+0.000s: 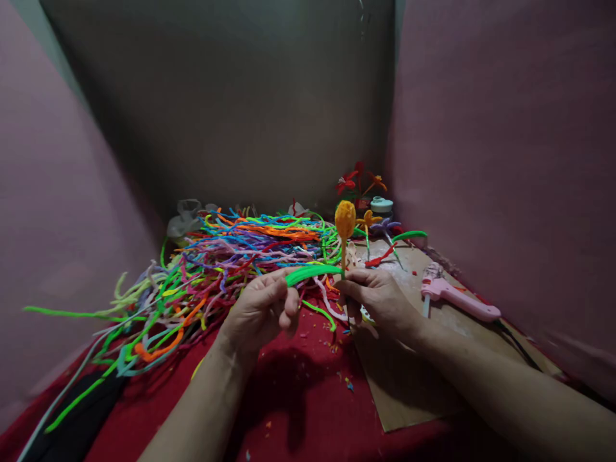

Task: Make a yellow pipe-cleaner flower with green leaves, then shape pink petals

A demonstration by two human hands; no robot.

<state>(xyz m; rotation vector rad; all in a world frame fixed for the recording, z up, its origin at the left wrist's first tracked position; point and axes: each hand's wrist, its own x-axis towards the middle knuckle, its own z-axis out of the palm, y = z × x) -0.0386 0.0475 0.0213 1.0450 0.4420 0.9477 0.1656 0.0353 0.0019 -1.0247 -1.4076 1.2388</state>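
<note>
My left hand (pixel 264 307) pinches one end of a bright green leaf (pixel 314 273) that looks made of pipe cleaners. The leaf's other end meets the stem of an orange pipe-cleaner flower (pixel 345 221). Closed around that stem just below the bud is my right hand (pixel 373 296), its fingertips at the joint with the leaf. The flower stands upright, and a thin dark length of stem shows beneath my right fingers. Whether the leaf is fixed to the stem or only pressed against it, I cannot tell.
A large heap of colourful pipe cleaners (pixel 250 250) spreads behind and left. To the right, a pink glue gun (pixel 462 300) lies on a brown board (pixel 409 391). Red flowers (pixel 359 178) and a pale-lidded jar (pixel 382 205) stand at the back. Scraps dot the red cloth (pixel 269 398).
</note>
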